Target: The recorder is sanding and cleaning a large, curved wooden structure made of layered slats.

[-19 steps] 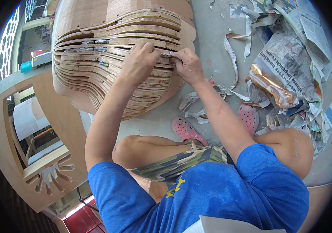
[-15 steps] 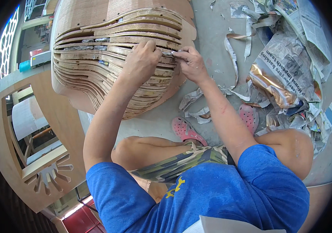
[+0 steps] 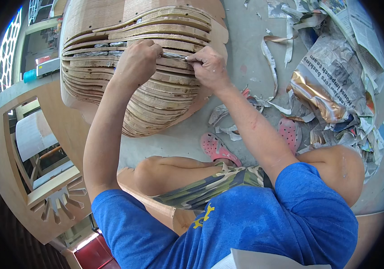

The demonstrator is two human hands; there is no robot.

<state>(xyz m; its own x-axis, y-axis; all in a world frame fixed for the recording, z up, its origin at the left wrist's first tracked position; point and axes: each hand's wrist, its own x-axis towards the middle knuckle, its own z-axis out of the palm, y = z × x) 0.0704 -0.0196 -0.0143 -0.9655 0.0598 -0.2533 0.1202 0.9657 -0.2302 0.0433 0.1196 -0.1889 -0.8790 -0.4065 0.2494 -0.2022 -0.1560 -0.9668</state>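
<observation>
A curved wooden form [image 3: 160, 96] built of many slats with narrow gaps stands before me. A grey twisted strip of newspaper [image 3: 174, 56] lies along one gap, running between my two hands. My right hand [image 3: 209, 69] pinches the strip's right end between thumb and forefinger. Further left, my left hand [image 3: 139, 62] is closed over the same gap, its fingertips at the strip; the hand hides part of it, so I cannot make out whether it grips the paper. More grey paper [image 3: 102, 53] is tucked in the gaps to the left.
Torn newspaper [image 3: 331, 76] is heaped on the floor at right, with loose strips [image 3: 268, 62] beside it. A plywood panel with a cut-out [image 3: 62, 166] stands at left. My pink clogs [image 3: 219, 148] rest on the floor between the form and my crossed legs.
My left hand has slid left along the slats, away from the right one. My right hand has shifted slightly left, and more of the paper strip shows between them.
</observation>
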